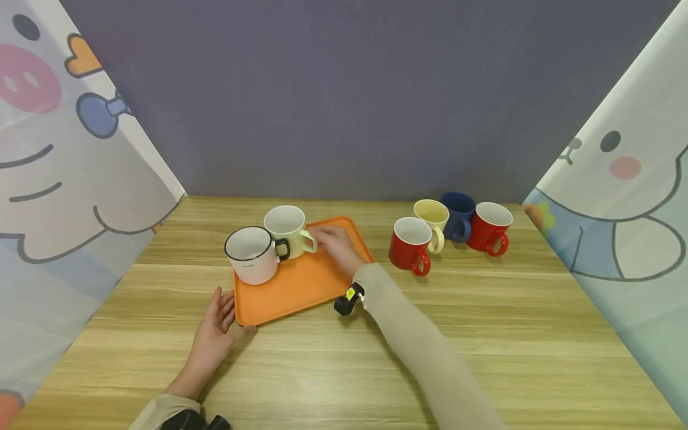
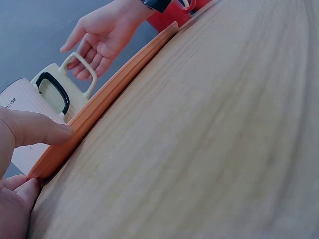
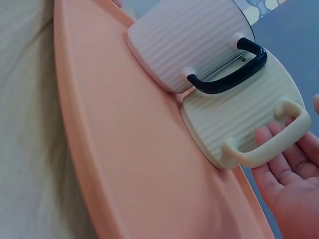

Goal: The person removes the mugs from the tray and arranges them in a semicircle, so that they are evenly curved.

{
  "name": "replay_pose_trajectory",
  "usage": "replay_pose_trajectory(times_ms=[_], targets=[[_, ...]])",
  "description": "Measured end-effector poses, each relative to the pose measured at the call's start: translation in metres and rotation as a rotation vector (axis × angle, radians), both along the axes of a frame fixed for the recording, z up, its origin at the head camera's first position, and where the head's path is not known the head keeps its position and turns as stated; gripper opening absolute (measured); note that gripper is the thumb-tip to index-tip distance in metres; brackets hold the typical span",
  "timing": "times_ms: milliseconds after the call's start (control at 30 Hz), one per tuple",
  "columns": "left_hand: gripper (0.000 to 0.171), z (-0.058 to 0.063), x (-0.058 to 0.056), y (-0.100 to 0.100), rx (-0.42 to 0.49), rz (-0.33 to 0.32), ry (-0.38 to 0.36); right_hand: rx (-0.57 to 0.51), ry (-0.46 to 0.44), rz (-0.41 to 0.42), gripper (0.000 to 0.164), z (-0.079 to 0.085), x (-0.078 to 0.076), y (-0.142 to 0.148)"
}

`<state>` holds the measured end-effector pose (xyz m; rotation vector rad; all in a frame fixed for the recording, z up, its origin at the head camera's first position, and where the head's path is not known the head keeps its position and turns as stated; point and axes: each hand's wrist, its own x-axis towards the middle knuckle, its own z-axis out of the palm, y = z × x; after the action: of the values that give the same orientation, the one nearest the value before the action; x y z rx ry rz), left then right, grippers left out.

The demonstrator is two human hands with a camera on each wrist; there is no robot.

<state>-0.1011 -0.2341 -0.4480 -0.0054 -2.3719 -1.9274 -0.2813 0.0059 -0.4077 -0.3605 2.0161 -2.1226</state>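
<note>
An orange tray (image 1: 301, 286) lies on the table with two mugs upright on it. The white ribbed mug (image 1: 252, 263) with a black rim and black handle stands at its left. Behind and right of that is a pale green ribbed mug (image 1: 290, 234), handle facing right. My right hand (image 1: 335, 243) is at that handle, fingers fairly straight; in the right wrist view the fingertips (image 3: 279, 149) lie behind the handle without curling round it. My left hand (image 1: 217, 328) is at the tray's near left corner, fingers loosely spread, thumb (image 2: 45, 130) against the rim.
On the table to the right stand a red mug (image 1: 404, 249), a yellow mug (image 1: 436, 222), a blue mug (image 1: 455, 218) and another red mug (image 1: 484, 230). A grey panel (image 1: 344, 107) rises behind the table, with cartoon-printed sheets at both sides.
</note>
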Motion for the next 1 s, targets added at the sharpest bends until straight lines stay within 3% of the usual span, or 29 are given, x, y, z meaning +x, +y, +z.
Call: replay_pose_trajectory(times_ms=[467,800,1000], targets=[[0.114,-0.002,0.000,-0.001,0.023,-0.001,-0.014,0.087,0.102,0.184,0.025,-0.002,-0.002,-0.003],[0.114,-0.003,0.000,-0.001,0.006,0.006,-0.006,0.033,0.046,0.139,0.026,-0.001,0.005,-0.008],[0.113,-0.004,0.000,-0.001,0.008,0.006,0.011,-0.020,0.017,0.070,0.025,-0.001,0.011,-0.012]])
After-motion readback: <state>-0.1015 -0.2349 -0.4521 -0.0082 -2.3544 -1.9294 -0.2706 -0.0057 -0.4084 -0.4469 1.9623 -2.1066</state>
